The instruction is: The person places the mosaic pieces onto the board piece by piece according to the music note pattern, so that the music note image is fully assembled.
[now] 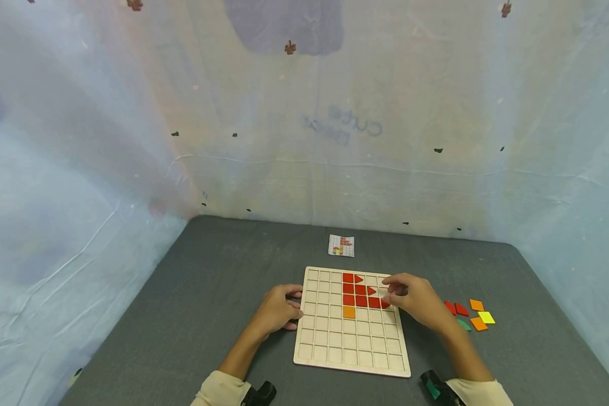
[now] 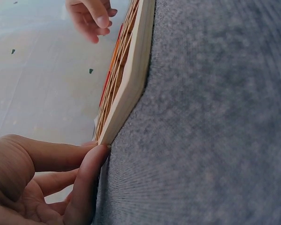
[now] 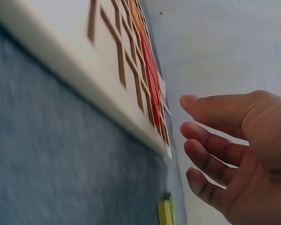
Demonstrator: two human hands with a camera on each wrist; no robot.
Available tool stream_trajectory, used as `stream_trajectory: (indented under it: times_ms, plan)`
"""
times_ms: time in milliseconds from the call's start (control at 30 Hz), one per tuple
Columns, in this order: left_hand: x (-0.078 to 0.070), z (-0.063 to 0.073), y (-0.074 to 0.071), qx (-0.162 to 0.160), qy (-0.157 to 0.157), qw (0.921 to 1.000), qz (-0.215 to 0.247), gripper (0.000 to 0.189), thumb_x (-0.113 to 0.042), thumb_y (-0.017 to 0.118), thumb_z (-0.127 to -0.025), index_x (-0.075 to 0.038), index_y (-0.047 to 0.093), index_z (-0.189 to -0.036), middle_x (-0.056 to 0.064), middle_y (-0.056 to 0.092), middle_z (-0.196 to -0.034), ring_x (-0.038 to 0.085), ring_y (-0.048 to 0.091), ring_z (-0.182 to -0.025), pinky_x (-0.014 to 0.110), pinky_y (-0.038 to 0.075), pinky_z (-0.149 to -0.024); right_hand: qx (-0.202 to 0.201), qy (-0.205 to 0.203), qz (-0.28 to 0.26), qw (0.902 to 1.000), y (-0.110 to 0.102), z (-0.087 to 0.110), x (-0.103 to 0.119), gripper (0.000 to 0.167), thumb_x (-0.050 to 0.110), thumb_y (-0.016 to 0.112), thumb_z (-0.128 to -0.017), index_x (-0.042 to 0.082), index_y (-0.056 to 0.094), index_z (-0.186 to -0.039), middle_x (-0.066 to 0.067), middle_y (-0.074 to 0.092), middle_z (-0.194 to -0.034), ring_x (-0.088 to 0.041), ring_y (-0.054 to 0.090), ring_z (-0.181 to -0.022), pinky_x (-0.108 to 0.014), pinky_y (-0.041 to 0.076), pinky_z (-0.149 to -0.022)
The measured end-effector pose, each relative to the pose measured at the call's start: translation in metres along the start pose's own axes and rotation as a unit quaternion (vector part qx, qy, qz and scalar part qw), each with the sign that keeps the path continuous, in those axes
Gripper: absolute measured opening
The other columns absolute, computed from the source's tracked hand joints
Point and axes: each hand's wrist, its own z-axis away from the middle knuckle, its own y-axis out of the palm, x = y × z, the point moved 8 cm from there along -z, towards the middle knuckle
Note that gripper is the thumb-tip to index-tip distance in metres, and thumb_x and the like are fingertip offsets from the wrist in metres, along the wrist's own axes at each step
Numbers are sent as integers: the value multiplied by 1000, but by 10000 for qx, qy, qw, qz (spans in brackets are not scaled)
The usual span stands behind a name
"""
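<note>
A wooden grid board [image 1: 335, 340] lies on the grey table. My left hand [image 1: 276, 311] grips its left edge; in the left wrist view the thumb and fingers [image 2: 61, 157] pinch the board's rim [image 2: 133, 79]. Red square and triangular tiles [image 1: 360, 290] fill part of three upper rows, with one orange square tile [image 1: 349, 312] in the row below. Over the board's right edge hovers my right hand [image 1: 416, 298], its fingers loosely bent near the red triangle [image 1: 384, 304] ending the third row. Nothing shows between its thumb and fingers [image 3: 213, 140] in the right wrist view.
Right of the board lie loose tiles: red ones [image 1: 461, 309], orange ones [image 1: 476, 305], a yellow one [image 1: 486, 318] and a green one [image 1: 464, 325]. A small printed pattern card [image 1: 341, 246] lies beyond the board. A pale curtain [image 1: 304, 186] hangs behind the table.
</note>
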Motion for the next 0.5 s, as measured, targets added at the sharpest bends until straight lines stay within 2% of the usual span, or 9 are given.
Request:
stream_trajectory:
  times_ms: [133,333,500]
  plan:
    - [1,0,0,-5,-27,10000,15,62,9,75,-83,7,60,-143,21,62,-130,25,70,-102,36,65,-58,-130,198,190,9995,-10,0,-14,37,15,81,-94,2,73,-127,-5,72,-106,-19,64,-95,-30,55,-72]
    - [0,1,0,-9,-54,10000,32,63,9,75,-82,6,60,-143,21,63,-131,26,71,-103,36,65,-58,-136,524,355,9979,-21,3,-34,42,16,82,-93,3,71,-131,-10,72,-115,-26,64,-103,-40,55,-80]
    - [-1,1,0,19,-80,10000,35,63,8,75,-83,6,60,-144,21,62,-131,26,71,-103,36,65,-59,-117,646,484,9967,-29,6,-45,45,17,84,-91,1,71,-131,-11,73,-114,-27,65,-102,-42,56,-81]
